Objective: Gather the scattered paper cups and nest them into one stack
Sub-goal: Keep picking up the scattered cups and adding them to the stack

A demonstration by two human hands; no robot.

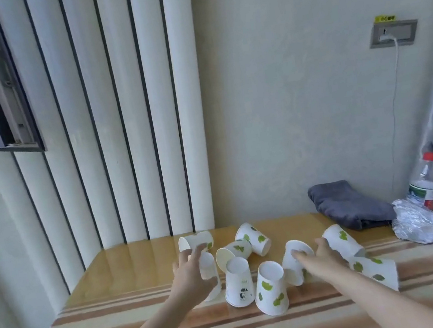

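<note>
Several white paper cups with green leaf prints are scattered on the wooden table (129,267). My left hand (190,272) reaches forward with its fingers apart, the fingertips touching a cup lying on its side (198,240). An upside-down cup (209,268) stands right behind that hand, partly hidden by it. My right hand (318,258) grips a tilted upside-down cup (291,268), fingers across its upturned base and thumb at its right side. Two more upside-down cups (238,283) (270,286) stand between my hands. Other cups lie on their sides (253,237) (341,240) (376,270).
A folded grey cloth (348,204) lies at the back right by the wall. Crumpled foil (432,225) and a plastic bottle with a red cap (424,186) sit at the far right. White vertical blinds (117,123) hang behind the table's left half.
</note>
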